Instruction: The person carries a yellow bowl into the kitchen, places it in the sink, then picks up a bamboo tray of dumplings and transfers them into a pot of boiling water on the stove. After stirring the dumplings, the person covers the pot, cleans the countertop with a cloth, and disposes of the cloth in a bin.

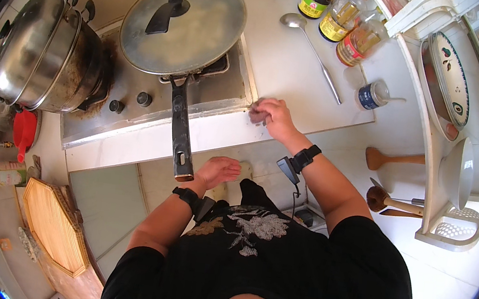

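Observation:
My right hand (277, 119) is at the counter's front edge, fingers closed on a brownish-grey wad (259, 112). The wad is blurred, so I cannot tell if it is a cloth or a scouring pad; it touches the white countertop (317, 110) beside the gas stove's corner. Held low before my body, my left hand (220, 172) has its fingers extended and nothing visible in them. Close to it, the black handle (181, 133) of a frying pan juts past the counter edge. A fogged glass lid (210, 23) with a black knob covers the pan on the stove (225, 88).
A steel steamer pot (59, 53) stands on the left burner. Right of the stove lie a metal ladle (319, 60), several sauce bottles (335, 23) and a small jar (371, 95). A white rack (429, 106) holds dishes and hanging wooden utensils. A red scoop (24, 132) sits at left.

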{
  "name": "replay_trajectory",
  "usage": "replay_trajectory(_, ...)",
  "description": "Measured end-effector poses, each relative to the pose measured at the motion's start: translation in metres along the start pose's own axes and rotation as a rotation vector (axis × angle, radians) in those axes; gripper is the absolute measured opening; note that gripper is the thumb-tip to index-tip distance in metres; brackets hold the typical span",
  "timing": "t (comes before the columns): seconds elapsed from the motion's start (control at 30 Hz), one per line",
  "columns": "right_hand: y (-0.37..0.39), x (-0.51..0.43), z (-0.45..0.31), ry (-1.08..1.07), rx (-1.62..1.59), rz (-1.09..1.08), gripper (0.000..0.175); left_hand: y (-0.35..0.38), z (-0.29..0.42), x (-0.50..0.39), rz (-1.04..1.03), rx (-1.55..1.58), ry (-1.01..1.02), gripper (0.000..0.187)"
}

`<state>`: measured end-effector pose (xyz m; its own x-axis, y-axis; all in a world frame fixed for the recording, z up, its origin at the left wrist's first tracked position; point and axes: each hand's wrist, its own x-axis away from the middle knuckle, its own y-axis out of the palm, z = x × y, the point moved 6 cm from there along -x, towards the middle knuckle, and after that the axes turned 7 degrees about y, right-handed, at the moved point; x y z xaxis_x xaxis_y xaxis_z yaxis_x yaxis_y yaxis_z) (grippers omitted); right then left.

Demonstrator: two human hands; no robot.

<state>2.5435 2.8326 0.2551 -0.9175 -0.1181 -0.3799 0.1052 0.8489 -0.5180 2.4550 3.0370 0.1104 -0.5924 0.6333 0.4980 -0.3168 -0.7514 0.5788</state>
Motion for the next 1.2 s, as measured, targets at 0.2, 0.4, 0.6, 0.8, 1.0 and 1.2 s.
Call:
replay_trajectory(0.2, 0.036, -0.065, -0.013, -0.109, 0.331, -0.029, 0.032, 0.005, -0.011, -0.011, 0.022, 0.065, -0.064, 0.033)
replay_trajectory(0.4, 0.055, -0.028, -0.021, -0.186, 0.439, -0.14, 0.015, 0.001, -0.011, -0.019, 0.079, 0.187, -0.074, 0.039)
replay_trajectory(0.6, -0.034, 0.003, 0.023, -0.027, 0.393, 0.214, 0.021, 0.012, -0.005, -0.033, 0.002, 0.238, -0.015, 0.041)
replay_trajectory(0.8, -0.035, 0.027, 0.053, 0.19, 0.526, 0.386, 0.041, 0.016, -0.006, -0.046, -0.001, 0.433, 0.047, 0.041)
replay_trajectory(1.0, 0.034, 0.022, -0.001, 0.012, 0.434, 0.29, 0.032, 0.028, -0.001, -0.048, -0.001, 0.591, 0.064, 0.041)
replay_trajectory(1.2, 0.012, 0.03, 0.001, 0.023, 0.315, 0.349, 0.031, 0.036, 0.001, -0.049, 0.003, 0.603, 0.085, 0.044)
